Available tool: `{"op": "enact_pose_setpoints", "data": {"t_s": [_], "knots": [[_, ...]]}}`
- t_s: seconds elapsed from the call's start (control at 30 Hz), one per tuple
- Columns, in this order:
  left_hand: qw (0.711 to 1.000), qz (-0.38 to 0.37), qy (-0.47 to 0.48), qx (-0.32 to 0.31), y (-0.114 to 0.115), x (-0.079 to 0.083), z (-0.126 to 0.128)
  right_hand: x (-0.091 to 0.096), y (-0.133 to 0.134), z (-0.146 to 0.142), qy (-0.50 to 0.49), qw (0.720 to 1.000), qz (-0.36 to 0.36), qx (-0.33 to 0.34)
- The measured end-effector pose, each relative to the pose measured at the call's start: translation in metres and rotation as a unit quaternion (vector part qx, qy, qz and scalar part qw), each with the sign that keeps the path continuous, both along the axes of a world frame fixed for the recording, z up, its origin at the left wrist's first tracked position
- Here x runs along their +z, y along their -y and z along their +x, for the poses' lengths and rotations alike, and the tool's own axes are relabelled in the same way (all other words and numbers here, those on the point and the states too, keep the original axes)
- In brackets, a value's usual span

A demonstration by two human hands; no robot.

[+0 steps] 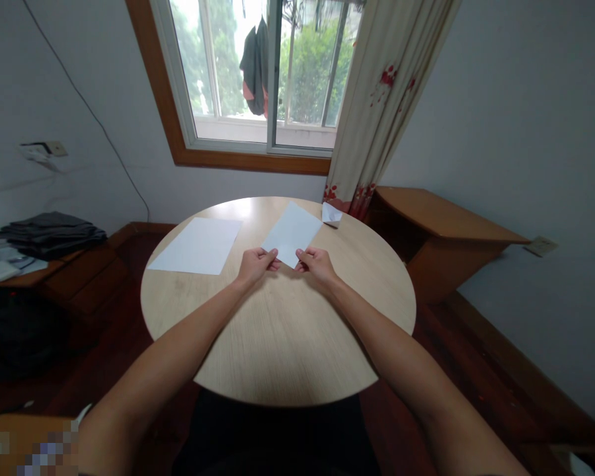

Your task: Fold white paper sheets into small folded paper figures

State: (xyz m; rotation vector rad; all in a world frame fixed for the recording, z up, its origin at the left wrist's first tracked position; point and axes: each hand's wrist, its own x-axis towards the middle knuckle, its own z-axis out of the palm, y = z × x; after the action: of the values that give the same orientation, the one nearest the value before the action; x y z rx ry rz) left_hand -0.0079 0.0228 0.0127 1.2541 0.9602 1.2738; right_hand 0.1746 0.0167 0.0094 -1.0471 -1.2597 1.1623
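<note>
A white sheet of paper [292, 231] is held over the middle of the round table, turned so that one corner points toward me. My left hand [258, 264] pinches its near left edge between thumb and fingers. On the near right edge, my right hand [318, 264] grips the same sheet in a like pinch. To the left lies a larger stack or sheet of white paper [198, 244], flat and untouched. Just beyond the held sheet's right corner sits a small folded white paper piece [332, 215].
The round wooden table [287, 344] stands below a window with a flowered curtain [371, 112] beside it. A brown wooden desk [451, 215] is at the right. On the left, dark folded clothes [54, 233] lie on a low brown cabinet [94, 277].
</note>
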Motion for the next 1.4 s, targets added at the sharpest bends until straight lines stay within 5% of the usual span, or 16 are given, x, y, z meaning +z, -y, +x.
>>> {"op": "enact_pose_setpoints", "data": {"t_s": [0.7, 1.4], "knots": [[0.997, -0.006, -0.043, -0.067, 0.002, -0.001, 0.002, 0.002, -0.003, -0.001, -0.071, 0.996, 0.006, -0.053], [0.999, 0.034, -0.021, -0.029, -0.002, 0.004, -0.007, 0.002, -0.001, -0.003, -0.054, 0.998, 0.004, -0.041]]}}
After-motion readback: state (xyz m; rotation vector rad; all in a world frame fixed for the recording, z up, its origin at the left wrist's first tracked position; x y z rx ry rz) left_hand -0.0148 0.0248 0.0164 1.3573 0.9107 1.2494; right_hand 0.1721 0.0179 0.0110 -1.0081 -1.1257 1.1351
